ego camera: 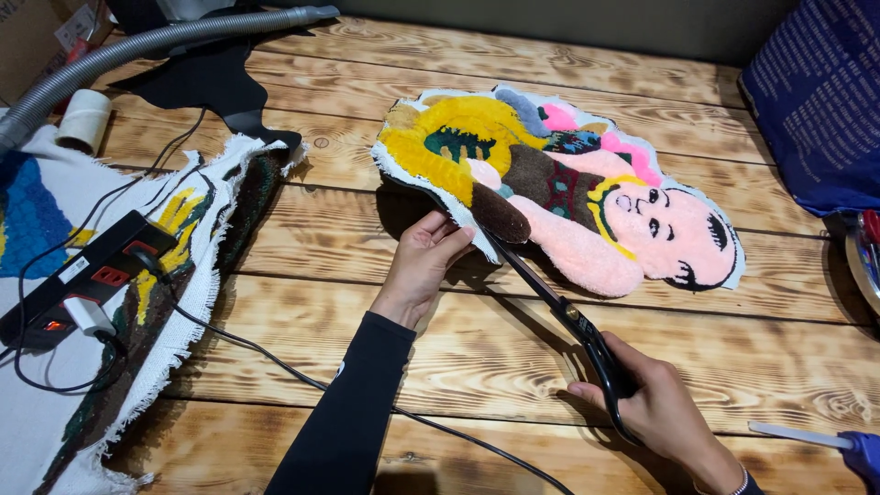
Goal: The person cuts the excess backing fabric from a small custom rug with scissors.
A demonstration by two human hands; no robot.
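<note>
Tufted rug [559, 188] lies mid-table on the wood planks [513, 357], a cut-out figure in yellow, pink, brown w/ white backing edge showing round the outline. Near edge is lifted a bit; what's under it is in shadow, can't make out.

Left hand [423, 261] w/ black sleeve holds the rug's lower-left edge, fingers curled up under the backing, thumb on the near side. Fingertips partly hidden behind the edge, so exact pinch is unclear, but the hand is closed on the rug.

Right hand [655, 403] is clamped round the black handles of the scissors [550, 298]. Fingers wrapped thru the loops; handles mostly hidden by the hand. Blades run up-left to the rug edge just beside the left hand; tips vanish at/under the brown patch, so can't tell if blades are apart or together. Wrist cut off at frame bottom.

Left side: second rug piece [110, 302] w/ frayed white cloth, cut off by frame. Power strip [87, 275] sits on it, cable [275, 367] trails across the table & passes behind the sleeve. Grey hose [137, 46] top left. Blue-handled tool [825, 442] bottom right, mostly out of frame. Blue bag [816, 101] top right, cropped.
</note>
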